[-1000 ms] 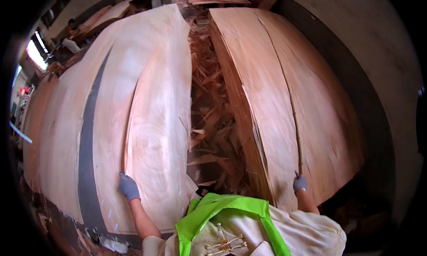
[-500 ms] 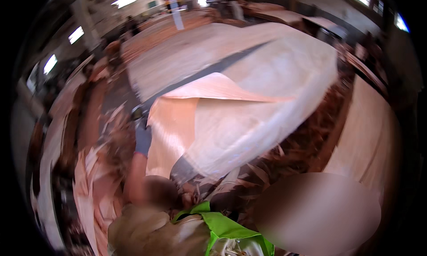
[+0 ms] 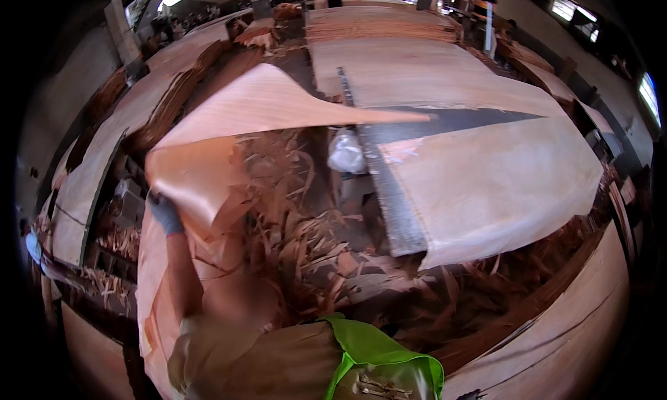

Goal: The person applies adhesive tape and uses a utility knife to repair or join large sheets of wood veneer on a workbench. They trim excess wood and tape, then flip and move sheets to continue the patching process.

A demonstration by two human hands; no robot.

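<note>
From my place I see the left hand [image 3: 165, 214], in a grey glove, closed on the left edge of a thin wood-veneer sheet [image 3: 257, 101]. This sheet is to the left of the dark counter [image 3: 458, 126], above many loose veneer scraps [image 3: 292, 226]; it is folded over itself, and its long tapering tip reaches across the corner of the counter.

The weak place, I think, is this tip: if it catches on the counter edge or on the pale veneer [image 3: 500, 170] lying there, the sheet may split along the grain. The grip that I can see is at one border only — so the fold could also crack under its own weight. The scraps could slide under a foot and spoil the person's balance.

The right hand is out of my sight, and I cannot tell whether it is open or holds something. The left fingertips are partly hidden, and a blurred patch lies over the forearm. Whether the tip touches the counter — or only hangs above it — I cannot tell.
</note>
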